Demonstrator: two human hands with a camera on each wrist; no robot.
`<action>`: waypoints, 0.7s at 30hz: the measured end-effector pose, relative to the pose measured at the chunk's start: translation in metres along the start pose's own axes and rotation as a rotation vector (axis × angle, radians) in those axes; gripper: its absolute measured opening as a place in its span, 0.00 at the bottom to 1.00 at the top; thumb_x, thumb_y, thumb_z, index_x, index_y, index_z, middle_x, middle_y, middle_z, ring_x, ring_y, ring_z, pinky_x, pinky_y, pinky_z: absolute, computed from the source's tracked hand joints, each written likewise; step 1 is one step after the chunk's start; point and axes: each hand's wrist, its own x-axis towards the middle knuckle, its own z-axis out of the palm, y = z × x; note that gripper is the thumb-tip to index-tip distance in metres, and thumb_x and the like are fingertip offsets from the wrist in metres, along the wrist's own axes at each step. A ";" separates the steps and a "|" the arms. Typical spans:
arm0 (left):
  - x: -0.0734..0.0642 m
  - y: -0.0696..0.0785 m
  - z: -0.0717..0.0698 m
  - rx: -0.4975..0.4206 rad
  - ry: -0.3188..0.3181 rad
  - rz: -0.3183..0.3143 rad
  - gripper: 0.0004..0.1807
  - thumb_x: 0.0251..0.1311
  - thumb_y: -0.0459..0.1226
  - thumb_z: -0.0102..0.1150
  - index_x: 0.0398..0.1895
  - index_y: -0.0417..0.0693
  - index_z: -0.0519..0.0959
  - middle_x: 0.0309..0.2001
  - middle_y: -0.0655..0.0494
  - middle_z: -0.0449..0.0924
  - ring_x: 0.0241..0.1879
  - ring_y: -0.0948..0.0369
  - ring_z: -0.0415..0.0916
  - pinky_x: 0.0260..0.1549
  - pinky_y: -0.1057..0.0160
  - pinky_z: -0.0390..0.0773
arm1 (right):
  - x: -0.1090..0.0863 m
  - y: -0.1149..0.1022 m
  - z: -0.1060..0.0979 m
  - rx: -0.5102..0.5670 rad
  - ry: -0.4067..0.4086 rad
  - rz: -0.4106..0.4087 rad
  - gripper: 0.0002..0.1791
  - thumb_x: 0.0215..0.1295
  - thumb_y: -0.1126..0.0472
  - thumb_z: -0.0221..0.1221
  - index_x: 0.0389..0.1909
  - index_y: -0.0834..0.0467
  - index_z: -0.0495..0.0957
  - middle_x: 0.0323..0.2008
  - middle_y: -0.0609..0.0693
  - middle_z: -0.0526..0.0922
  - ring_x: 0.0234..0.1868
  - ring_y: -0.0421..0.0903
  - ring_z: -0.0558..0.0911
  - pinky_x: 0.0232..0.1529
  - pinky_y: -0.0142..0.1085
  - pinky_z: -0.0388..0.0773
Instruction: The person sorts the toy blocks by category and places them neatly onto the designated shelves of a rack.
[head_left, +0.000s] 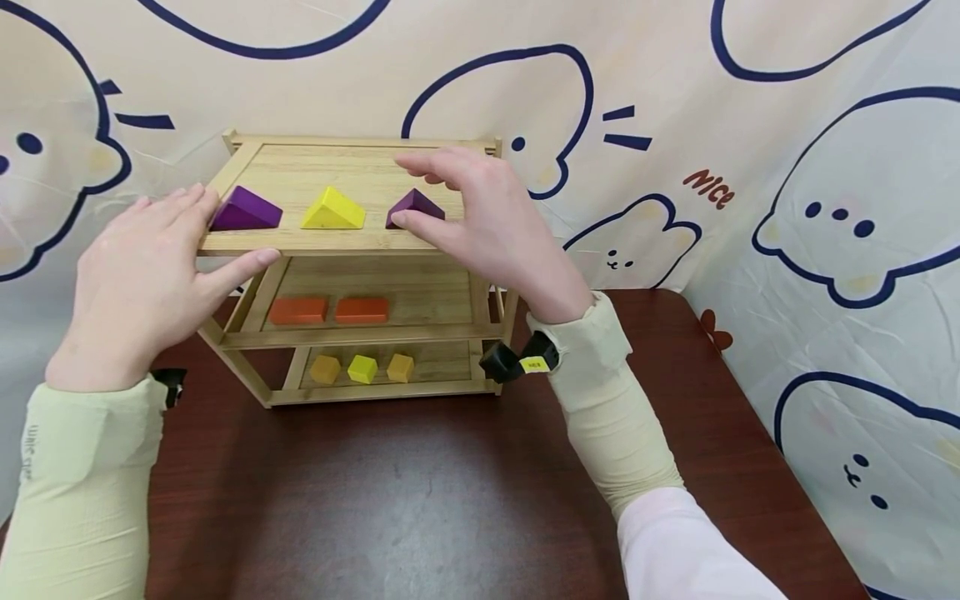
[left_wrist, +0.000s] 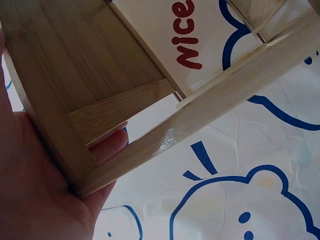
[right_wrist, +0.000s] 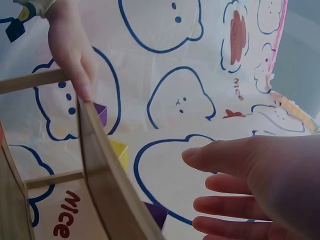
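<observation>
One left hand (head_left: 142,279) grips the shelf (head_left: 367,336), one right hand (head_left: 498,218) gapes wide; backdrop (head_left: 660,171) reads "Nice".

Right hand (head_left: 480,217), purple wedge (head_left: 417,205): contact unclear

In the head view we get bright, even light on the top of the wooden shelf (head_left: 330,162) and on the printed cloth (head_left: 652,50) behind it, while the shelf's lower tiers look dimmer. In front of the shelf, we see a pale, soft sheen on the dark table (head_left: 367,508), with a blurry-edged shadow toward the shelf's left end. The wrist views look greyer to us. In the left one, the shelf's underside is shaded, its post shows a small white glint, and the left hand (left_wrist: 50,175) beside it is dusky. In the right one, the right hand (right_wrist: 260,185), beside the shelf, is darkened and slightly soft.
</observation>
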 end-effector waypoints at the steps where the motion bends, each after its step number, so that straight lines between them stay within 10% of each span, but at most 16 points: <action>1: 0.000 0.000 0.000 0.000 0.002 0.001 0.53 0.65 0.66 0.54 0.77 0.35 0.58 0.71 0.27 0.60 0.71 0.34 0.57 0.76 0.50 0.43 | -0.001 -0.001 -0.001 0.011 0.011 -0.010 0.27 0.66 0.52 0.69 0.63 0.59 0.80 0.59 0.47 0.82 0.59 0.37 0.78 0.59 0.24 0.70; 21: 0.007 0.000 0.005 0.002 -0.030 -0.013 0.54 0.65 0.68 0.52 0.79 0.36 0.55 0.73 0.28 0.57 0.72 0.33 0.54 0.76 0.49 0.41 | -0.030 -0.015 -0.015 0.077 0.143 -0.233 0.26 0.66 0.55 0.69 0.62 0.61 0.80 0.58 0.51 0.83 0.60 0.36 0.77 0.64 0.32 0.69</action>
